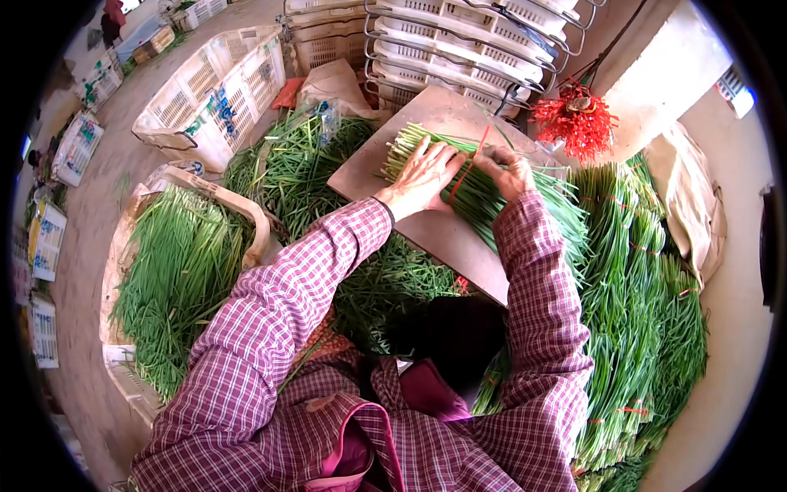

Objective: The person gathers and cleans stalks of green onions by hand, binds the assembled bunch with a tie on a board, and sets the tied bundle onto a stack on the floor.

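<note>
A bunch of green chives (477, 205) lies across a brown board (447, 238), its pale cut ends toward the upper left. My left hand (422, 174) is wrapped over the bunch near those ends, pressing it on the board. Around the middle of the bunch runs a thin red tie (463, 174), with a loose end sticking up. My right hand (508, 170) pinches the tie at the bunch's far side, fingers closed; the fingertips are partly hidden. Leaf tips spread out to the right, beyond my right wrist.
Tied chive bunches (619, 328) are stacked at right. A red cluster of ties (576, 119) hangs above them. Loose chives fill a crate (115, 320) at left, and more greens (287, 172) lie behind the board. White crates (467, 49) are stacked at the back.
</note>
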Demonstrator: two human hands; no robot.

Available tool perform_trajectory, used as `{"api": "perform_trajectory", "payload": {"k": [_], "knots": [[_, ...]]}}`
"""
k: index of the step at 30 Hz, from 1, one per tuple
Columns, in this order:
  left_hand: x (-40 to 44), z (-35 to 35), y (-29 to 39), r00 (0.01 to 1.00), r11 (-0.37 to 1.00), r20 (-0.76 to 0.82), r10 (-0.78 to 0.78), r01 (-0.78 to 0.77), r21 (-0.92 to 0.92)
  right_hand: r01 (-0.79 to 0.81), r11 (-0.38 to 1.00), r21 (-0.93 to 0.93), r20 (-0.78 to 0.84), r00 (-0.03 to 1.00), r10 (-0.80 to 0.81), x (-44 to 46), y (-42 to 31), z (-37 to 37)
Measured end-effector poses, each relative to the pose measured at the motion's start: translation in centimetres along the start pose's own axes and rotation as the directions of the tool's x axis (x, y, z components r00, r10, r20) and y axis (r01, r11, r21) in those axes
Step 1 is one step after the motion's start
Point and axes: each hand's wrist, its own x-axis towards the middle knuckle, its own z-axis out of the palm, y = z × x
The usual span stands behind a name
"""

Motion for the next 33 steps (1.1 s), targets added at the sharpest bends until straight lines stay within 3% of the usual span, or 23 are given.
{"api": "perform_trajectory", "payload": {"k": [3, 4, 5, 7, 8, 11, 12, 14, 17, 21, 23, 26, 27, 29, 30, 31, 32, 33], "knots": [[-0.2, -0.5, 0.0, 1.0, 0.998, 0.001, -0.005, 0.005, -0.058, 0.165, 0.97, 0.179, -0.163, 0.977, -0.136, -1.0, -1.3, -2.5], [-0.3, -0.5, 0.0, 1.0, 0.999, 0.007, -0.003, 0.004, -0.047, 0.104, 0.991, -0.079, -0.234, 0.965, -0.12, -2.0, -1.8, -3.5], [-0.3, -0.5, 0.0, 1.0, 0.999, 0.014, 0.0, 0.001, -0.037, 0.123, 0.969, -0.213, -0.236, 0.956, -0.173, -3.1, -2.3, -4.3], [-0.3, -0.2, -0.2, 1.0, 0.999, -0.018, 0.023, -0.023, -0.048, 0.27, 0.914, -0.304, -0.143, 0.935, -0.324, -4.8, -2.7, -4.4], [-0.2, -0.1, -0.3, 1.0, 0.999, 0.001, 0.012, -0.012, -0.032, 0.218, 0.908, -0.357, -0.098, 0.958, -0.268, -5.9, -2.9, -4.4], [-0.1, -0.5, 0.0, 0.999, 1.0, 0.045, -0.011, 0.012, -0.011, 0.254, 0.704, -0.664, 0.012, 0.944, -0.33, -7.2, -2.9, -3.3], [-0.1, -0.5, 0.0, 0.999, 1.0, 0.034, -0.002, 0.002, -0.014, 0.257, 0.704, -0.662, 0.013, 0.943, -0.333, -7.2, -2.8, -3.2], [-0.1, -0.6, -0.2, 1.0, 1.0, 0.023, 0.003, -0.003, -0.011, 0.314, 0.491, -0.813, 0.134, 0.921, -0.366, -7.0, -2.6, -3.1], [0.0, -1.4, -0.1, 0.997, 0.998, 0.076, -0.024, 0.028, -0.055, 0.324, 0.505, -0.8, 0.104, 0.904, -0.415, -6.8, -4.1, -3.0], [-0.2, -2.4, -0.5, 0.995, 0.984, 0.093, 0.021, -0.004, -0.178, 0.167, 0.7, -0.695, -0.07, 0.952, -0.297, -5.9, -6.7, -2.9], [-0.2, -2.6, -0.6, 0.993, 0.978, 0.11, 0.036, -0.012, -0.209, 0.077, 0.779, -0.623, -0.082, 0.983, -0.163, -4.9, -8.3, -2.8], [0.1, -1.5, -0.9, 0.999, 0.95, 0.036, -0.012, 0.022, -0.311, 0.154, 0.944, -0.292, -0.01, 0.986, -0.164, -3.1, -8.8, -1.9], [0.3, -1.3, -1.0, 0.999, 0.951, 0.035, -0.012, 0.022, -0.31, 0.037, 0.979, -0.203, 0.041, 0.999, -0.029, -3.0, -10.0, -1.5], [0.6, -1.0, -1.3, 0.996, 0.896, 0.037, -0.087, 0.094, -0.435, -0.017, 0.959, 0.281, 0.157, 0.987, -0.028, -2.6, -9.2, -0.4], [0.7, -0.5, -1.5, 0.99, 0.929, 0.069, -0.125, 0.142, -0.341, 0.093, 0.879, 0.468, 0.118, 0.979, -0.167, -2.8, -8.8, 0.3], [0.6, -0.1, -1.7, 0.989, 0.928, 0.069, -0.131, 0.147, -0.341, 0.261, 0.861, 0.436, -0.008, 0.958, -0.287, -2.5, -7.4, 1.3], [0.5, 0.1, -1.9, 0.995, 0.901, -0.023, -0.097, 0.078, -0.428, 0.399, 0.915, 0.063, -0.046, 0.917, -0.397, -2.3, -5.4, 1.8], [0.4, 0.3, -2.1, 0.991, 0.864, -0.118, -0.066, -0.002, -0.503, 0.472, 0.821, -0.322, -0.04, 0.86, -0.509, -2.2, -3.7, 2.1]]}}
